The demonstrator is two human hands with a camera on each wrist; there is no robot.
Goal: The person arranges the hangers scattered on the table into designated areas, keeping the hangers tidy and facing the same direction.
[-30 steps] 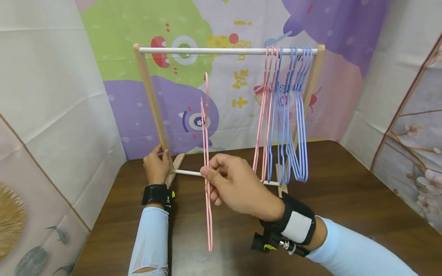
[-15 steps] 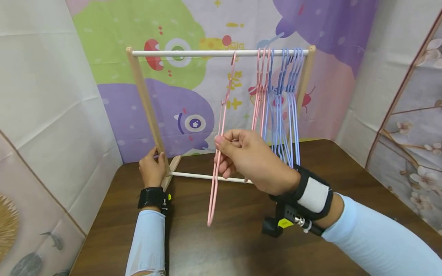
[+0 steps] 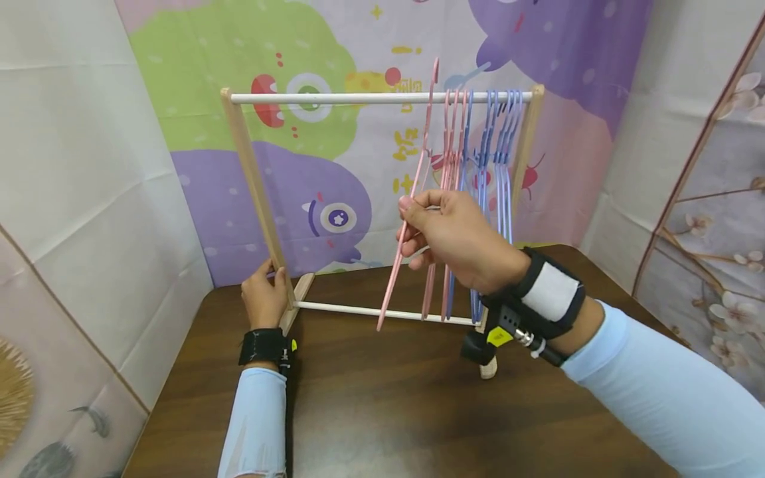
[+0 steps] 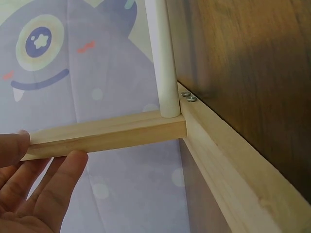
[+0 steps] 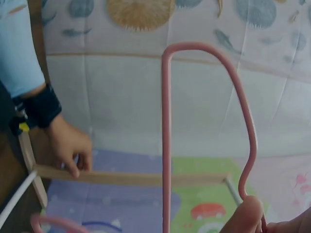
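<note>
Head view, right hand (image 3: 460,242) grip pinching pink hanger (image 3: 412,199), long axis near-upright, hook up, left hand (image 3: 265,295) clasping rack post (image 3: 254,186)

Pink hanger (image 3: 412,192): raised from low over the table's front middle, its hook formerly well below the top rail (image 3: 335,98), to a tilted position with the hook now above the rail and close beside the hung pink hangers (image 3: 449,199) toward the rack's right end; its lower end, earlier hanging down near the table's front, now sits just in front of the bottom rail (image 3: 358,310). Right hand (image 3: 457,236): pinching the hanger as before, moved up and to the right, from over the bottom rail to a point in front of the hung hangers.
</note>
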